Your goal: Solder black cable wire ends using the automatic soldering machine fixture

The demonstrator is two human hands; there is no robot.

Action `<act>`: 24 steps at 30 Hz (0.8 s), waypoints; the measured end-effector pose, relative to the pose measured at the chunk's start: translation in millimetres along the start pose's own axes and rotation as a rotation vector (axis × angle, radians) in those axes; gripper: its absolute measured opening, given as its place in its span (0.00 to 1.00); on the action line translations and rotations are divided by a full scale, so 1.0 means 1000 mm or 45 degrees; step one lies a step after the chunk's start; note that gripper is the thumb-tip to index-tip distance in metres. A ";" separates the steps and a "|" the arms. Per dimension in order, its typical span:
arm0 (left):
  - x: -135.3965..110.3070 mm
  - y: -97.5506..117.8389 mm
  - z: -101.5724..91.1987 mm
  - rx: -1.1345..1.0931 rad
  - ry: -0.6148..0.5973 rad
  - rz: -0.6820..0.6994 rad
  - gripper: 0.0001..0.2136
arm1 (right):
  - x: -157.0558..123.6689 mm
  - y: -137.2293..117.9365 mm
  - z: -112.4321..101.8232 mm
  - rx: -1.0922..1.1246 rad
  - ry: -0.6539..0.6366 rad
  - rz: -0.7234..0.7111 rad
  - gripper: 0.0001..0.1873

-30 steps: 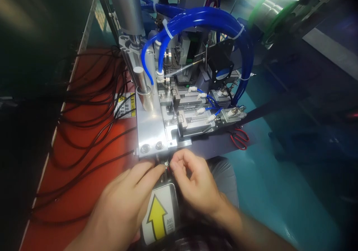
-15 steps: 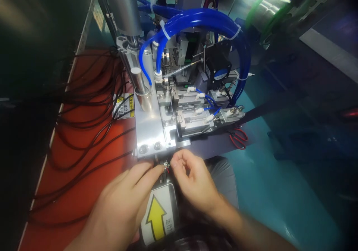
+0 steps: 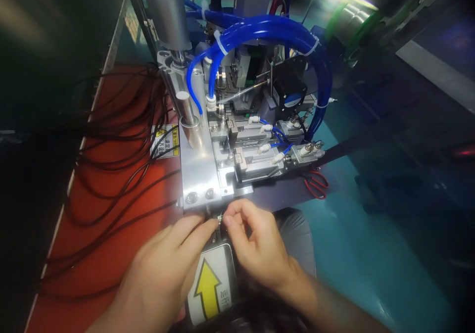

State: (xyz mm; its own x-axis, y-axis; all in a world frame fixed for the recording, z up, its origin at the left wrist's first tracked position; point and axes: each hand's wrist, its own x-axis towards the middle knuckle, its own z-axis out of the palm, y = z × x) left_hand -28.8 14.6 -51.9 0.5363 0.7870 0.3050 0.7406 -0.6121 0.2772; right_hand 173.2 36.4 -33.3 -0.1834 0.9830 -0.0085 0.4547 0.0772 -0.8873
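My left hand (image 3: 163, 268) and my right hand (image 3: 256, 244) meet at the near edge of a metal machine fixture (image 3: 200, 174). Both pinch a tiny connector with thin wires (image 3: 219, 218) between fingertips, just below the fixture's front plate. The left fingers are stretched toward it, the right thumb and forefinger closed on it. A white plate with a yellow arrow (image 3: 210, 286) lies under my hands.
Several black cables (image 3: 118, 165) loop over the red bench top on the left. Blue air hoses (image 3: 267, 31) arch over the machine. Red-handled scissors (image 3: 315, 184) lie at the right of the fixture. A yellow warning label (image 3: 165, 141) sits beside a steel post.
My right fingertips have closed in slightly on the small connector; the hands otherwise stay in place. The view shifted a little.
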 end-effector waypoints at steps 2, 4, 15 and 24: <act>0.000 0.000 0.000 0.002 0.008 0.007 0.19 | 0.001 0.000 0.001 0.008 -0.004 0.012 0.07; 0.000 0.000 0.001 -0.006 0.017 0.022 0.19 | 0.002 0.001 0.002 0.039 0.000 0.048 0.07; -0.002 0.001 0.001 -0.016 -0.023 -0.013 0.19 | 0.002 0.004 0.005 0.188 -0.004 0.235 0.09; -0.004 0.007 0.003 -0.106 0.000 -0.170 0.20 | 0.003 0.003 0.005 0.193 -0.005 0.263 0.09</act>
State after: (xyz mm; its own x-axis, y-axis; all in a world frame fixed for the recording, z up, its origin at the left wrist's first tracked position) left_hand -24.4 7.5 -53.5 0.4354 0.8617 0.2606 0.7692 -0.5065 0.3897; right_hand 169.4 38.8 -38.0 -0.1035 0.9747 -0.1982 0.3470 -0.1514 -0.9256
